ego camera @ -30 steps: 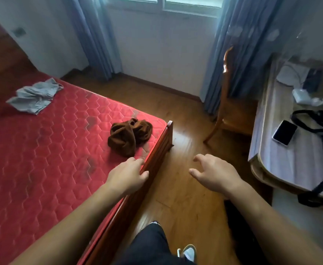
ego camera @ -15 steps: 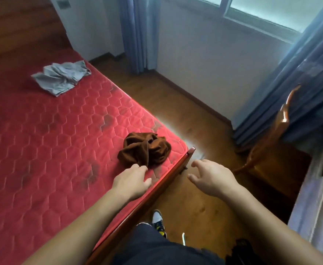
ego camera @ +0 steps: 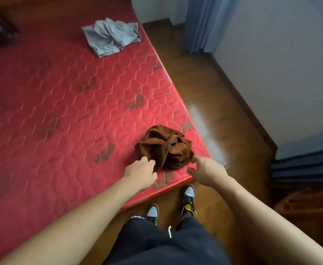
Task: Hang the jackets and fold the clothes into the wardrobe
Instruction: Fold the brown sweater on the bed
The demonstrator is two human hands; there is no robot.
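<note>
Mattress (ego camera: pixel 61 111): half-open fingers (ego camera: pixel 149 162) against brown garment (ego camera: pixel 166 148)

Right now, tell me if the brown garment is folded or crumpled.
Crumpled: the brown garment sits in a bunched heap near the mattress corner.

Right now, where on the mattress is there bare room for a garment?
The middle of the mattress, between the grey garment and the brown garment, lies bare. The near corner is crowded: brown garment, left hand, right hand.
</note>
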